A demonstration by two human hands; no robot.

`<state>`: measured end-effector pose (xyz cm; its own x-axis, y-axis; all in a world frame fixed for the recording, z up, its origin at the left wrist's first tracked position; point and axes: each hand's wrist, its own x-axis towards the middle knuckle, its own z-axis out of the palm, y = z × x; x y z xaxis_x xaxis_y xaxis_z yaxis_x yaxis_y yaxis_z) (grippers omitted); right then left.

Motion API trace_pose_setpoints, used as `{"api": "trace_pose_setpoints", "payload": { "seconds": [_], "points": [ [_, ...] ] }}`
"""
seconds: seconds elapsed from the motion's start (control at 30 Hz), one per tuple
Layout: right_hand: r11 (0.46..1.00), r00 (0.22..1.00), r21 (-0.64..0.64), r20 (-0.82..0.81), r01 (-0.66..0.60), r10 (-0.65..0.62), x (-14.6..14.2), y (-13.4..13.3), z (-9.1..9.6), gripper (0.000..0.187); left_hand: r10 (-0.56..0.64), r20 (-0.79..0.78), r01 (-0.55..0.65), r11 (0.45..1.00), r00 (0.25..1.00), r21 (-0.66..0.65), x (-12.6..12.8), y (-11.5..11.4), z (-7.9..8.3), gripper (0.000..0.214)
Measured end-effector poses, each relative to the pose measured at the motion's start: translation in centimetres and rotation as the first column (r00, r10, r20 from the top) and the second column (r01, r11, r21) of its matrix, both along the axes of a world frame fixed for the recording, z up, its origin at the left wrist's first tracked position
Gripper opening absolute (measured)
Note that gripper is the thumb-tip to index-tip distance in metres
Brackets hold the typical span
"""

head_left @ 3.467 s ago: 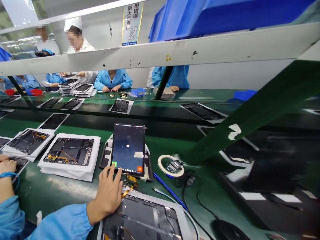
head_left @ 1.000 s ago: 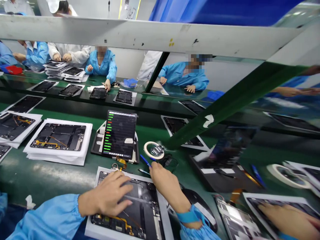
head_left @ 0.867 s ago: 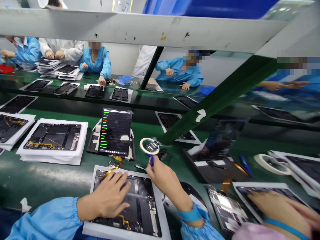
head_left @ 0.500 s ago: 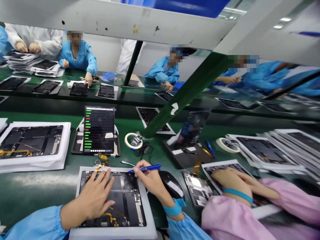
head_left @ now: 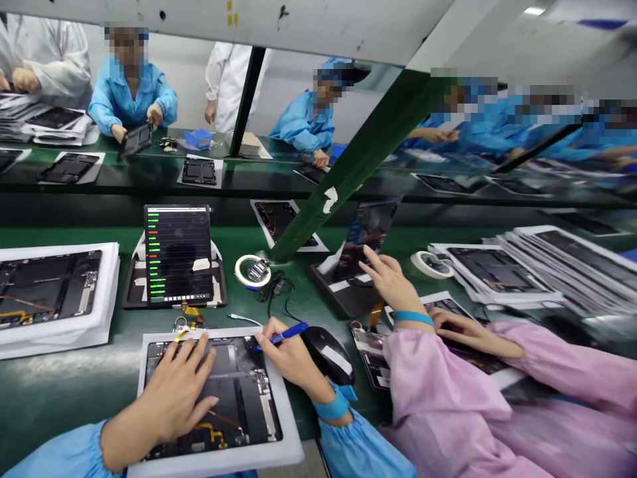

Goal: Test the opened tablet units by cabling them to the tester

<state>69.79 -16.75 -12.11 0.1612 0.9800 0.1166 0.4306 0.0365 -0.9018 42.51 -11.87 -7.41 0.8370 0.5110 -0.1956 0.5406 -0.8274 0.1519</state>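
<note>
An opened tablet (head_left: 239,392) in a white foam tray (head_left: 286,431) lies in front of me, its dark insides and orange flex cables showing. My left hand (head_left: 174,395) lies flat on it with the fingers spread. My right hand (head_left: 291,355) is closed round a blue pen (head_left: 283,334) whose tip rests at the tablet's upper right corner. Behind, a propped test tablet (head_left: 176,253) shows a list of green bars and stands on a black holder (head_left: 130,292).
A tape ring (head_left: 252,271), black cables and a black mouse-shaped object (head_left: 328,353) lie to the right. A co-worker's pink sleeves (head_left: 448,392) and hands work on tablets at my right. Stacked trays sit at left (head_left: 54,299) and far right (head_left: 547,265). A green post (head_left: 358,159) slants up.
My right hand took the blue pen from beside the tape ring and brought it down to the tablet's corner. The left hand stayed flat on the tablet. The view swung right; the co-worker's hand rose.
</note>
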Motion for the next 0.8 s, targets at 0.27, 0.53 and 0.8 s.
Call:
{"api": "trace_pose_setpoints", "payload": {
  "seconds": [0.27,0.53,0.8],
  "points": [
    [1.000,0.996,0.024,0.085,0.016,-0.018,-0.2,-0.1,0.3,0.032,-0.008,-0.013,0.008,1.000,1.000,0.007,0.0,0.0,0.3,0.070],
    [0.985,0.914,0.017,0.368,0.175,-0.168,0.5,2.0,2.1,0.028,-0.039,0.038,0.036,0.997,0.999,0.075,-0.1,0.1,-0.1,0.069],
    [0.989,0.686,-0.005,0.721,0.146,-0.097,-1.4,5.3,4.2,0.013,-0.066,0.185,0.014,0.962,0.980,0.271,-1.1,1.8,0.1,0.043]
  ]
}}
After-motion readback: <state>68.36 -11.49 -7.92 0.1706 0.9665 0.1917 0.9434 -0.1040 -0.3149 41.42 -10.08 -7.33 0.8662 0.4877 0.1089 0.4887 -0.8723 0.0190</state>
